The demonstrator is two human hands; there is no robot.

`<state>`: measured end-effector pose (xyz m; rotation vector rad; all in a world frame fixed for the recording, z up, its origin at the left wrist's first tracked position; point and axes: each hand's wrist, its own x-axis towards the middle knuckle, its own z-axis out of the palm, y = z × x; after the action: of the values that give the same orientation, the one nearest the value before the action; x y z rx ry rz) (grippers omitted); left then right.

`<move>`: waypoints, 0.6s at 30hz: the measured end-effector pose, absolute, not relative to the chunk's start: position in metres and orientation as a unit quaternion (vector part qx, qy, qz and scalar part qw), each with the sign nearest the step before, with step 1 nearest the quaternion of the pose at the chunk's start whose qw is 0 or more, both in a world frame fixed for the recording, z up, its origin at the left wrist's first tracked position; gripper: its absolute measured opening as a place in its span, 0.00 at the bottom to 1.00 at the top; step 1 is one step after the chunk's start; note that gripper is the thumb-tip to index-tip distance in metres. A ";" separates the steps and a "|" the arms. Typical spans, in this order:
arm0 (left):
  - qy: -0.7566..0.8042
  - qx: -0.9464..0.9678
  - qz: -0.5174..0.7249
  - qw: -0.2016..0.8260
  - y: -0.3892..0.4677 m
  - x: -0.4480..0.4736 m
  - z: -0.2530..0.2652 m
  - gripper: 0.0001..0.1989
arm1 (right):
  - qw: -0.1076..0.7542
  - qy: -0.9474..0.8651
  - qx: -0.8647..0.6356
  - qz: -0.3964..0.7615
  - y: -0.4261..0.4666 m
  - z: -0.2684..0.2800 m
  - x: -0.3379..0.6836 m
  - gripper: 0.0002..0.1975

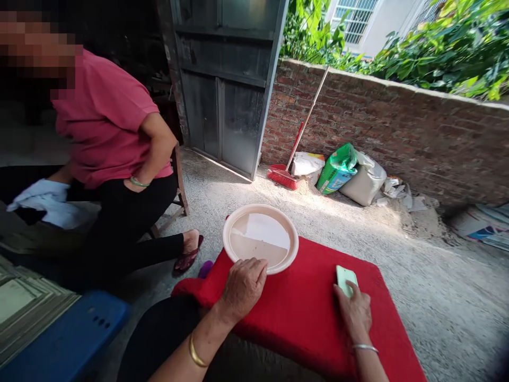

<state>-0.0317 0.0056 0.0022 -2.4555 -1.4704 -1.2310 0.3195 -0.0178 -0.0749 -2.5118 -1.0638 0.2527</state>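
A round, pale pink basin [260,207] holds water and stands at the back left corner of a bench covered in red cloth [294,307]. My left hand [247,286], a gold bangle on its wrist, is closed at the basin's near rim; its fingertips are hidden behind the knuckles. On the right of the red cloth is a mint-green phone [345,277]. My right hand [356,310], with a silver bangle, has its thumb and fingers around the phone's near end.
A person in a pink shirt [107,116] sits at left, holding a white cloth [47,201]. Stacked sheets [27,307] lie on a blue stool [79,329]. Beyond are a metal door [222,106], red broom [283,178], several sacks [363,183] and a brick wall [397,138].
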 end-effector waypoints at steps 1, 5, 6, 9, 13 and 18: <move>-0.474 -0.789 -0.391 0.012 0.005 -0.032 0.002 0.11 | 0.195 -0.397 -0.893 0.086 -0.005 -0.073 0.303 0.35; -0.483 -0.788 -0.383 0.009 0.005 -0.034 0.002 0.10 | 0.154 -0.491 -0.853 0.086 0.023 -0.069 0.240 0.29; -0.483 -0.788 -0.382 0.008 0.006 -0.034 0.002 0.10 | 0.147 -0.517 -0.839 0.087 0.022 -0.071 0.226 0.27; -0.473 -0.794 -0.381 0.006 0.005 -0.032 0.005 0.10 | 0.149 -0.584 -0.794 0.086 0.000 -0.077 0.189 0.22; -0.454 -0.807 -0.378 0.001 0.000 -0.022 0.006 0.10 | 0.213 -0.635 -0.731 0.131 -0.043 -0.081 0.160 0.19; -0.432 -0.822 -0.371 0.009 -0.006 -0.012 0.000 0.11 | 0.317 -0.602 -0.701 0.213 -0.081 -0.068 0.210 0.19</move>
<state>-0.0124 -0.0055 0.0003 -2.5677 -1.3496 -1.1587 0.2103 -0.0812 -0.0681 -1.8454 -1.5859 0.5603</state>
